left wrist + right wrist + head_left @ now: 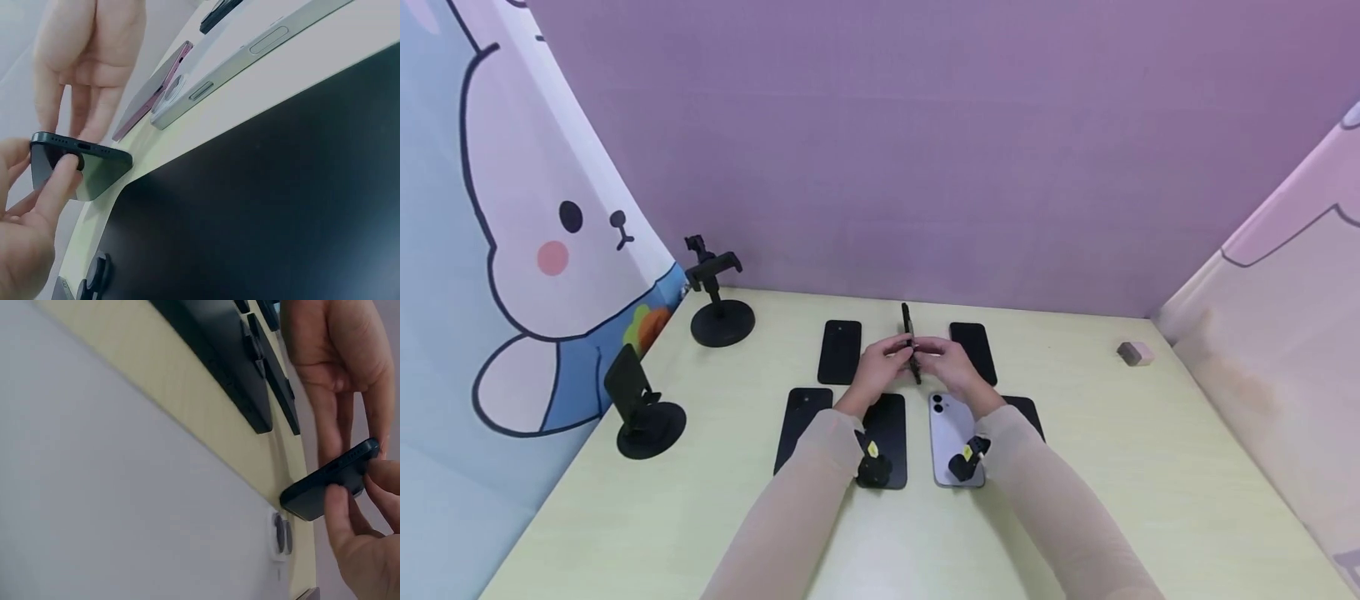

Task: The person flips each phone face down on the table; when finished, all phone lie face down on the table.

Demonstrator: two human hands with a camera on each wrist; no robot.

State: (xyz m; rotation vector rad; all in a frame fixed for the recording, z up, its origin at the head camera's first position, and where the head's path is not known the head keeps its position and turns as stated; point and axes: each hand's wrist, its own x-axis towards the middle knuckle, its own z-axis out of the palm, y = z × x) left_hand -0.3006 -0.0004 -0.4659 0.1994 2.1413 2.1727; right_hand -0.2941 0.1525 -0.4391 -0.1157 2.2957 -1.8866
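A dark smartphone [907,317] stands on edge between my two hands over the middle of the table. My left hand [877,367] grips it from the left; in the left wrist view its thumb [57,184] lies on a round dark piece on the phone's face. From the other side my right hand [951,364] holds the same phone, with fingers at its edge and thumb on its surface in the right wrist view. Below the left wrist lies a large black phone [889,412]. A pale lavender phone [946,425] with two camera lenses lies under the right wrist.
Black phones lie at the back left [840,352], front left [797,421], back right [973,346] and beneath the right forearm [1024,408]. Two black phone stands, one farther back [722,323] and one nearer [651,429], occupy the left side. A small block [1135,353] sits far right.
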